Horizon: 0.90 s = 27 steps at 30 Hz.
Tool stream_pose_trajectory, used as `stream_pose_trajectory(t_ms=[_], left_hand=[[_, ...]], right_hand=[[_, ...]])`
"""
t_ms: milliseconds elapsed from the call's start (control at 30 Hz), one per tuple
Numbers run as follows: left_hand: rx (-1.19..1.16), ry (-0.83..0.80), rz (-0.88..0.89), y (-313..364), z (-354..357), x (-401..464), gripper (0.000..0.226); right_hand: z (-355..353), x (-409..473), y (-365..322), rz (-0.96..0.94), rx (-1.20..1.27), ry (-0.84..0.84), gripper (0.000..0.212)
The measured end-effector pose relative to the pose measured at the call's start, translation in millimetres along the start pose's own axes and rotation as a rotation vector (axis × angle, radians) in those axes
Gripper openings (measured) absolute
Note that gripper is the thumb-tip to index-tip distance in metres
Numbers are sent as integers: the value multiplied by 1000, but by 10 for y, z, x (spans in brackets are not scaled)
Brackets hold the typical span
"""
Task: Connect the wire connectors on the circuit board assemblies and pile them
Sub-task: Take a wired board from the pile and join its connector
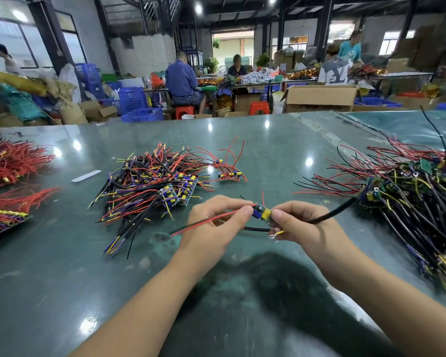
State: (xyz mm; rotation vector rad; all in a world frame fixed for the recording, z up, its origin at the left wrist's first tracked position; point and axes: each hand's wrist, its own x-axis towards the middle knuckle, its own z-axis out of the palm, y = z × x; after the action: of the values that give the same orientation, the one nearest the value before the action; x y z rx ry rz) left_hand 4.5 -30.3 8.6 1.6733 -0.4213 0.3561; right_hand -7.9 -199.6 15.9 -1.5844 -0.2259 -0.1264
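Both hands hold one small circuit board assembly (262,213) with blue and yellow parts, just above the green table (281,155). My left hand (218,222) pinches its left end together with a red wire (204,223) that runs down to the left. My right hand (300,222) pinches its right end and grips a black cable (332,215) that leads off right. A short yellow lead with a ring terminal (274,235) hangs under my right fingers. A pile of wired boards (155,181) lies ahead on the left.
A big tangle of boards and wires (417,197) fills the right side. A small board group (229,173) lies past the middle pile. Red wire bundles (11,163) and a tray (5,220) sit far left, a white strip (86,176) nearby. Several people work at benches behind.
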Motion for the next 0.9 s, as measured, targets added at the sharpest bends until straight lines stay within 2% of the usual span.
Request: stream_pose_trajectory(t_ms=[133, 333, 500, 667, 833, 900], left_hand=[[33, 69, 0, -38, 7, 9, 16], [17, 183, -36, -56, 7, 46, 14], [129, 256, -63, -105, -15, 73, 27], [171, 281, -85, -138, -80, 116, 32], [168, 278, -97, -158, -90, 114, 32], [156, 257, -114, -161, -75, 112, 32]], right_hand=[[-51, 45, 27, -18, -77, 127, 16], [-38, 32, 66, 18, -144, -13, 16], [-32, 43, 116, -66, -298, -19, 14], [-43, 23, 63, -139, -339, -127, 21], [-7, 8, 119, -111, -391, -74, 18], [13, 6, 142, -27, -296, -40, 16]])
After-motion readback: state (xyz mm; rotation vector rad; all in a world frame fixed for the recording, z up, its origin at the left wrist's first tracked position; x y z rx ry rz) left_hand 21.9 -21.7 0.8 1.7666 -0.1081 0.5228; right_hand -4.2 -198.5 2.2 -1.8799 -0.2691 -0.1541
